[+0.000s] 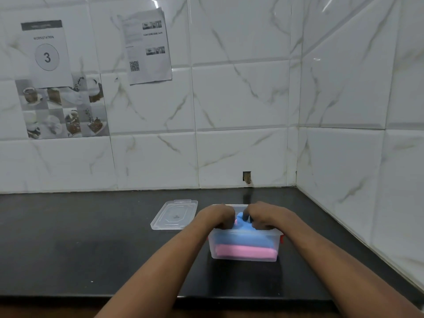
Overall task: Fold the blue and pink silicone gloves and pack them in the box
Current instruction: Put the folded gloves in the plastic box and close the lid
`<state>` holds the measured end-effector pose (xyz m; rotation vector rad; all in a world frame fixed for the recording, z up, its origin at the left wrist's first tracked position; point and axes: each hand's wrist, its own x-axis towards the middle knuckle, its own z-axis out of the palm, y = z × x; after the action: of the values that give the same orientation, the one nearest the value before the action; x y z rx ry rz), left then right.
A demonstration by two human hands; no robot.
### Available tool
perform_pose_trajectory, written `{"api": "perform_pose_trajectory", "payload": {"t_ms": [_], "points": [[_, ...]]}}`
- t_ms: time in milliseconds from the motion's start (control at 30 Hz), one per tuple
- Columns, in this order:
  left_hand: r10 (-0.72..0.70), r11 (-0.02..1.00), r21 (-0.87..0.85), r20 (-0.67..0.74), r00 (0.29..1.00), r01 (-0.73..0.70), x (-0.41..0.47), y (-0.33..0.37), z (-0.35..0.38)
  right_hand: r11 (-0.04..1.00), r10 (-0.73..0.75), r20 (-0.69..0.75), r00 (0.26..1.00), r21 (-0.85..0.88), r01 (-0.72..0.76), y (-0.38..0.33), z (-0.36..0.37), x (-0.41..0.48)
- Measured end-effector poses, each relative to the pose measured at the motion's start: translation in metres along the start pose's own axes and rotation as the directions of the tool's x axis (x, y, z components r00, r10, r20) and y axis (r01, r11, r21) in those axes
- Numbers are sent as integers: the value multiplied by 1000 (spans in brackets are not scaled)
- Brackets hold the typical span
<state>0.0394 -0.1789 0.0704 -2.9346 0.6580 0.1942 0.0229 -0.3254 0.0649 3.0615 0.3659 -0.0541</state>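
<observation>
A clear plastic box [244, 258] stands on the black counter, right of centre. Through its front wall I see a folded pink glove [246, 251] at the bottom and a folded blue glove [250, 237] lying on top of it. A bump of blue silicone sticks up above the rim between my hands. My left hand [216, 216] and my right hand [266, 216] are both over the open box, fingers curled down onto the blue glove. The far side of the box is hidden behind my hands.
The box's clear lid [174, 214] lies flat on the black counter [91, 237] just left of the box. White tiled walls close the back and right side, forming a corner. Printed sheets [146, 45] hang on the back wall. The counter's front edge runs below my forearms.
</observation>
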Motion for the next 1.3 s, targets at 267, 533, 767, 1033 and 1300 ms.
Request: {"api": "perform_pose_trajectory", "payload": {"t_ms": [267, 533, 767, 1033, 1300], "points": [[-27, 997, -75, -248, 968, 9, 1, -1, 8, 1000, -4, -96, 995, 2, 4, 1, 2, -1], [-169, 908, -404, -593, 787, -110, -11, -22, 26, 969, 112, -536, 836, 247, 28, 18, 4, -17], [-309, 740, -669, -433, 847, -72, -22, -28, 37, 849, 180, -465, 867, 519, 102, 16, 21, -31], [-314, 765, -640, -274, 909, 71, -20, -27, 32, 929, 100, -230, 968, 371, -8, 9, 3, -31], [-343, 761, -644, -297, 891, 78, -16, -30, 28, 981, 107, -249, 963, 182, -62, -6, 2, -21]]}}
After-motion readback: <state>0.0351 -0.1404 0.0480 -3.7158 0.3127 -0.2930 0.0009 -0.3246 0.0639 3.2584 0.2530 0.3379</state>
